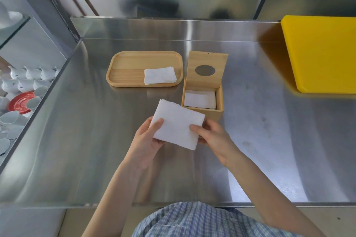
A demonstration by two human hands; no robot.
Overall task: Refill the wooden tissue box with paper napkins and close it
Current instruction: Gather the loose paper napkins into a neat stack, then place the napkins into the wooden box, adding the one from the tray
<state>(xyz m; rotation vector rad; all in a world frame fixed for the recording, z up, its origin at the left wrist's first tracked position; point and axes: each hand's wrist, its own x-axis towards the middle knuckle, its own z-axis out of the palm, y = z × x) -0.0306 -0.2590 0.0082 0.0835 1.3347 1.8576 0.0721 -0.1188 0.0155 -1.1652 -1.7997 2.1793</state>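
A wooden tissue box (219, 100) stands on the steel counter, its hinged lid (207, 61) with a round hole tipped up at the back. White napkins (199, 99) lie inside it. Both hands hold a white stack of paper napkins (178, 124) just in front and left of the box: my left hand (147, 140) grips its left edge, my right hand (213, 138) its right edge. A second, smaller pile of napkins (159, 75) rests on the right part of a wooden tray (123, 71) left of the box.
A yellow cutting board (319, 54) lies at the far right of the steel counter (269, 131). Beside the counter's left edge, a lower shelf holds white cups (25, 81) and a red lid (21, 102). A steel backsplash rises behind the counter.
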